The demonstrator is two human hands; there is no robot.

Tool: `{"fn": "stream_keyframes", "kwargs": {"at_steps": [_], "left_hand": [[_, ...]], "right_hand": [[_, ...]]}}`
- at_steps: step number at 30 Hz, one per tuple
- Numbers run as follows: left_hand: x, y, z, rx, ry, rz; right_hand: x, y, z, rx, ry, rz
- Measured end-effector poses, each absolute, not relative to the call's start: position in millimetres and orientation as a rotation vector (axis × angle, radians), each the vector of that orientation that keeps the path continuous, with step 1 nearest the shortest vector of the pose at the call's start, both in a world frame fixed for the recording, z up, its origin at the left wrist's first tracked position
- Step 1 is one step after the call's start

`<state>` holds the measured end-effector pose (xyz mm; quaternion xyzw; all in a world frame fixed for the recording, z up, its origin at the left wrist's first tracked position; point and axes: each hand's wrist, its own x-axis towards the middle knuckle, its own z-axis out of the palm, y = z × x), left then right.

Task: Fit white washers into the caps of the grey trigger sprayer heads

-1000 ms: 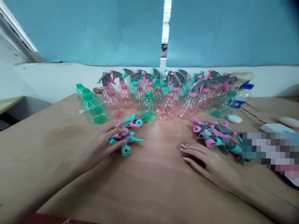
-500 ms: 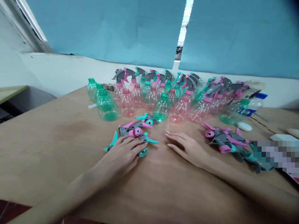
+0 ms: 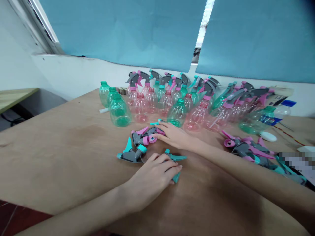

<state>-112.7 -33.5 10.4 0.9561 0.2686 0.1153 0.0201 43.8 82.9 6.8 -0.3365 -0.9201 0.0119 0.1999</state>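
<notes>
Near the table's middle, my left hand [image 3: 157, 175] is closed around a teal-and-grey trigger spray head [image 3: 176, 177], much of it hidden under the fingers. My right hand [image 3: 174, 135] reaches across just beyond it, palm down, with fingers stretched out over loose spray heads. Its fingertips are at a pink-and-grey spray head [image 3: 147, 136] and a teal one [image 3: 155, 123] partly covered by the hand. To the left of my left hand lies another teal-and-grey spray head [image 3: 133, 154] on the wood.
Open-necked green bottles [image 3: 120, 113] and pink bottles [image 3: 140, 109] stand behind, before several bottles with spray heads fitted. More loose spray heads [image 3: 246, 149] are heaped at the right, near a white oval object [image 3: 268, 136]. The wooden table [image 3: 73, 157] meets a wall with blue covering [image 3: 123, 32].
My left hand has drawn a teal spray head nearer and to the right, away from its neighbour. My right hand has moved left and forward from bare table onto the spray heads.
</notes>
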Motion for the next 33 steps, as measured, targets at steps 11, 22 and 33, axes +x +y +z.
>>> {"fn": "stream_keyframes", "kwargs": {"at_steps": [11, 22, 33], "left_hand": [[-100.8, -36.9, 13.9, 2.808, 0.828, 0.522], [-67.3, -24.8, 5.3, 2.374, 0.919, 0.724], [-10.3, 9.7, 4.2, 2.234, 0.995, 0.776]], "right_hand": [[66.9, 52.4, 15.3, -0.680, -2.765, -0.098], [132.1, 20.1, 49.0, -1.001, -2.339, 0.402], [181.5, -24.9, -12.2, -1.148, -2.007, 0.214]]}}
